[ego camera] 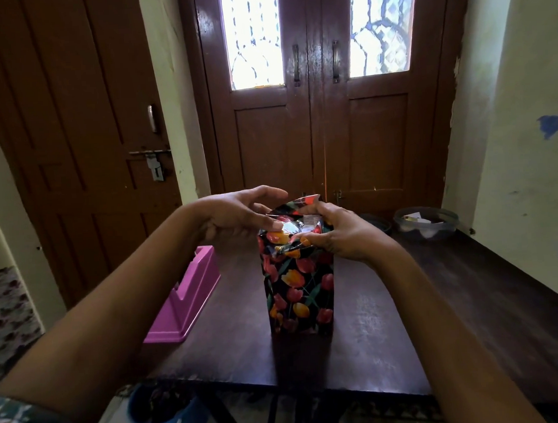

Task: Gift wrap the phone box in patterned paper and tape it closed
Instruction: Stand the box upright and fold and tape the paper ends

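The phone box (299, 284) stands tall in the middle of the counter (388, 328), already dressed in shiny tulip paper (298, 210). It looks light, stiff and a bit slippery, so hold its top corners. Just above it, the right hand (331, 237) pinches the top flaps. The left hand (239, 214) is half open, thumb pressing paper down. Left of the box sits a pink stand (187, 298).

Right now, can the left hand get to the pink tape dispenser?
Probably yes. The left hand hovers open at the wrapped box top; the pink dispenser sits just below-left on the table, nothing between them.
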